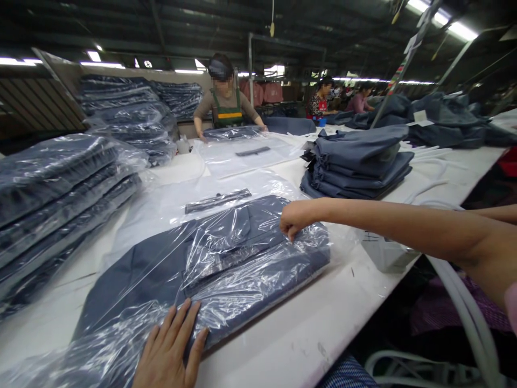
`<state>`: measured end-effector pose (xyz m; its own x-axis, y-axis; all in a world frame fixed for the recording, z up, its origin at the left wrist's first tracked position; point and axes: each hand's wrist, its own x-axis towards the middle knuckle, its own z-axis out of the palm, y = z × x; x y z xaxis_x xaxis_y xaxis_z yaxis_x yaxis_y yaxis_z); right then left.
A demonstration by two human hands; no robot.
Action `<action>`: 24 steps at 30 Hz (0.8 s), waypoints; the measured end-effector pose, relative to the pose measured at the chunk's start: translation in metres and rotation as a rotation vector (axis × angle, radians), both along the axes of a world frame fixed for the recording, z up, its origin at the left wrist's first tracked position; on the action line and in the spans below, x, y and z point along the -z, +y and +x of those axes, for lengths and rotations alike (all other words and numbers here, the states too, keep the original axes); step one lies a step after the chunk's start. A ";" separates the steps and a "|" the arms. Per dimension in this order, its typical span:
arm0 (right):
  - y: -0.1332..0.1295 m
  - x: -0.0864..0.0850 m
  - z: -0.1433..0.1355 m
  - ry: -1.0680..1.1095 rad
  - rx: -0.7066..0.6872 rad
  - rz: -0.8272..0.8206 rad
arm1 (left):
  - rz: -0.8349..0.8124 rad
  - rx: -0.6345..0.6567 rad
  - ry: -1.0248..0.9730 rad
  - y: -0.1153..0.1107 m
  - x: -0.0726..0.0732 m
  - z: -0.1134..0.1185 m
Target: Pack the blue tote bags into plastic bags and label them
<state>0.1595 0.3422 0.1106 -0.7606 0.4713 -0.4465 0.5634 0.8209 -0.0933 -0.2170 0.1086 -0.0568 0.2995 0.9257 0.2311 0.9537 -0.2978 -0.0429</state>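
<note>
A folded blue-grey garment (157, 253) in a clear plastic bag (238, 285) lies on the white table in front of me. My left hand (172, 347) rests flat on the near side of the bag, fingers spread. From the right, my right hand (298, 216) reaches over the far right part of the bag, its fingers curled in and pinching the plastic film. Just beyond the garment, a flat clear bag with a dark strip (218, 200) on it lies on the table.
Bagged garments (60, 188) are stacked at left. Unbagged folded garments (355, 161) form a pile at right, near white tubes (464, 302). Opposite me, a co-worker (228, 102) handles another bagged garment (232, 133). Another person's forearm (498, 213) shows at the right edge.
</note>
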 end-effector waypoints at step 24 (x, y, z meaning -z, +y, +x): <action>-0.018 0.035 0.096 0.776 0.762 0.438 | -0.021 0.080 -0.020 0.009 0.004 -0.009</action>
<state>0.2555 0.3239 0.0756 -0.2122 0.9209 0.3271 0.8395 0.3430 -0.4213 -0.2259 0.1178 -0.0612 0.3687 0.9036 0.2182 0.9272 -0.3742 -0.0173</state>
